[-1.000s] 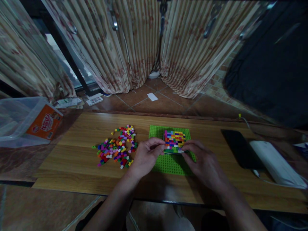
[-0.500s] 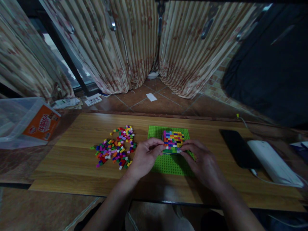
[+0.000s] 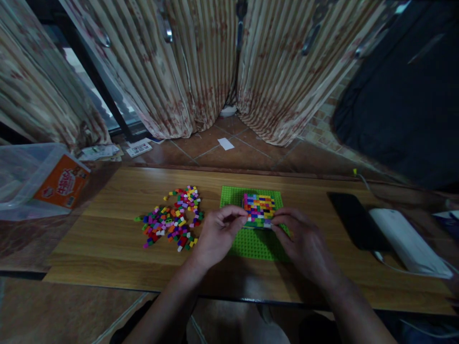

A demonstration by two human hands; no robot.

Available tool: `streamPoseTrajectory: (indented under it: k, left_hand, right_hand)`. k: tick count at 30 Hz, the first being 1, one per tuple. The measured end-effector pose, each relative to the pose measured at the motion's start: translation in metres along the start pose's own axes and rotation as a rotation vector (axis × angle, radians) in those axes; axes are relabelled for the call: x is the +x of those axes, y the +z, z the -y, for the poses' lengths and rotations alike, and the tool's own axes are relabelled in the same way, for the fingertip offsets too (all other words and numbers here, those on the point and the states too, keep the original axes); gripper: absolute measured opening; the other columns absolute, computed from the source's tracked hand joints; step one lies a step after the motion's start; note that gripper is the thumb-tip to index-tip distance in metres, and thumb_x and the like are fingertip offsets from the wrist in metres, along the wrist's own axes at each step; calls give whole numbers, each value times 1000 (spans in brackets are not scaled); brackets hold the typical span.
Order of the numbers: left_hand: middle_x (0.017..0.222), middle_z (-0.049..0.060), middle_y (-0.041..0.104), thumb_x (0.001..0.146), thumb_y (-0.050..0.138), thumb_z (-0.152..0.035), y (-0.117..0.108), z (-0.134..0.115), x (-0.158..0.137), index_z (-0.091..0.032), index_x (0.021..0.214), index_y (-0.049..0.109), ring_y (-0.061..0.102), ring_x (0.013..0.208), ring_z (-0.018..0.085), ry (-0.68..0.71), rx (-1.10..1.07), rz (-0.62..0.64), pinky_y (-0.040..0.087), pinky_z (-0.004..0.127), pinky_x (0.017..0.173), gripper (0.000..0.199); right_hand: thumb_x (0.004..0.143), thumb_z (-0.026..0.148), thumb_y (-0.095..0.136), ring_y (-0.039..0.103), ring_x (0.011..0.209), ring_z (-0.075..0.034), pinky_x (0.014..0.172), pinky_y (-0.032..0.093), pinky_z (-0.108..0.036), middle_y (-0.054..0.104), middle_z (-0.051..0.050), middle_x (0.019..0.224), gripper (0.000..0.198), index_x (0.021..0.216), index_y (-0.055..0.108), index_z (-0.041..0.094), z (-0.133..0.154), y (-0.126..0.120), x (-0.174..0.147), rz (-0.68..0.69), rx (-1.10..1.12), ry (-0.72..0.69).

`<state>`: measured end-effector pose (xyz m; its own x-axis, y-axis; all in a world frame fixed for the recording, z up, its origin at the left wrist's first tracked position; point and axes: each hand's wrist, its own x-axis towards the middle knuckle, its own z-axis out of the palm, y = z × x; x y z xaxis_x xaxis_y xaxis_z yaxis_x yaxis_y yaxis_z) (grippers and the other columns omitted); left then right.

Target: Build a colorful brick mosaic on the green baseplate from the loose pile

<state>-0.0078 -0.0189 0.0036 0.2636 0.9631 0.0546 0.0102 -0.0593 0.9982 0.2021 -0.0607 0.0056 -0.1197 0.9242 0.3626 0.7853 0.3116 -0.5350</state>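
Note:
A block of small multicoloured toy bricks (image 3: 258,206) stands on the green studded baseplate (image 3: 256,246), its rows pressed tightly together. My left hand (image 3: 219,235) pinches the block's lower left edge between thumb and forefinger. At the lower right edge, the thumb and forefinger of my right hand (image 3: 303,239) are closed on it too, beside a pale brick in the bottom row. Whether either pinch also holds a single loose brick is too small to tell. Left of the baseplate lies a loose pile of mixed bricks (image 3: 167,224).
On the right of the wooden table (image 3: 118,267) lie a black phone (image 3: 355,220) and a white power bank (image 3: 405,241) with a white cable. A clear plastic bin (image 3: 28,172) with an orange label stands at the left. Curtains (image 3: 193,71) hang beyond the table.
Both hands have shifted very slightly to the right along the block's lower edge, their pinches kept. The loose pile looks the same.

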Motion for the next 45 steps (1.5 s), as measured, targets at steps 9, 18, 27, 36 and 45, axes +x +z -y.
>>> streamPoseTrajectory:
  k: [9,18,27,36,45]
  left_hand:
    - [82,2,71,85,65,-21,11,-4,-1,-18,84,72,63,77,13,111,117,-38,48,25,72,8]
    - [84,1,69,91,58,-21,16,-3,-4,-19,86,70,65,80,14,194,318,-18,48,26,75,12]
    - [85,3,69,90,58,-18,28,-2,-2,-19,84,68,65,84,16,291,377,-51,49,28,76,12]
    - [88,2,71,91,59,-20,44,5,2,-20,87,69,62,87,18,483,644,-67,45,35,82,11]
    - [93,4,69,90,59,-18,53,17,2,-22,90,71,58,88,18,630,803,-110,42,36,82,12]
  right_hand:
    - [80,32,66,62,85,-19,73,49,-30,63,-4,93,10,79,68,22,-4,7,2,-28,382,364]
    - [57,37,79,53,61,-13,59,40,-27,64,1,67,26,71,68,20,1,11,8,-61,734,719]
    - [50,32,84,54,57,-12,57,40,-26,65,3,62,29,69,66,20,6,14,9,-83,936,796]
    - [51,31,84,52,57,-10,57,41,-24,66,2,64,26,71,72,21,-5,5,10,-197,996,799]
    - [55,36,80,50,56,-10,57,40,-25,64,2,63,23,70,71,20,1,2,11,-159,1012,783]
